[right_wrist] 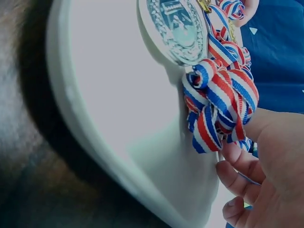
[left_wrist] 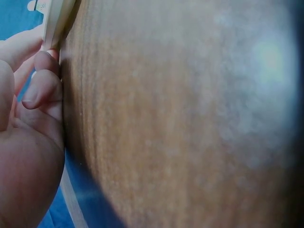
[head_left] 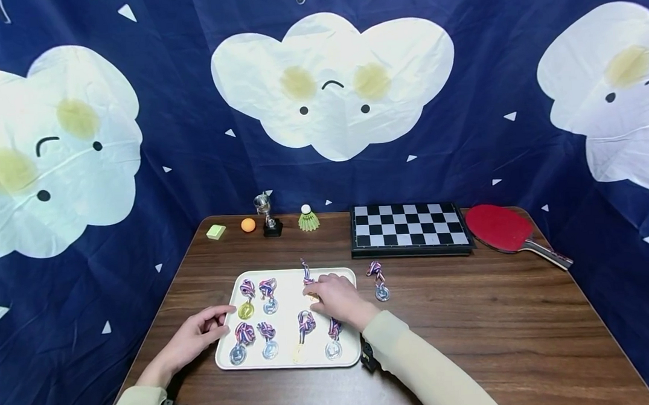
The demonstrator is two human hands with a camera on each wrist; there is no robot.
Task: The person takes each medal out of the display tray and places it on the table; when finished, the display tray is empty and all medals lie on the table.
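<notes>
A white tray [head_left: 288,364] holds several medals with knotted red, white and blue ribbons. My right hand [head_left: 336,295] reaches over the tray's far right part and pinches a gold medal [head_left: 313,296] between thumb and fingers; its ribbon [head_left: 305,270] extends past the far rim. Beneath the right forearm lies a silver medal [head_left: 333,349], seen large with its ribbon knot [right_wrist: 223,97] in the right wrist view. Another gold medal [head_left: 299,353] lies left of it. My left hand [head_left: 191,338] is at the tray's left rim, its relaxed fingertips touching the edge.
One silver medal [head_left: 382,292] lies on the table right of the tray. Along the back stand a green block [head_left: 216,232], an orange ball [head_left: 248,224], a trophy cup [head_left: 272,228], a shuttlecock [head_left: 308,220], a checkered board [head_left: 409,226] and a red paddle [head_left: 499,226].
</notes>
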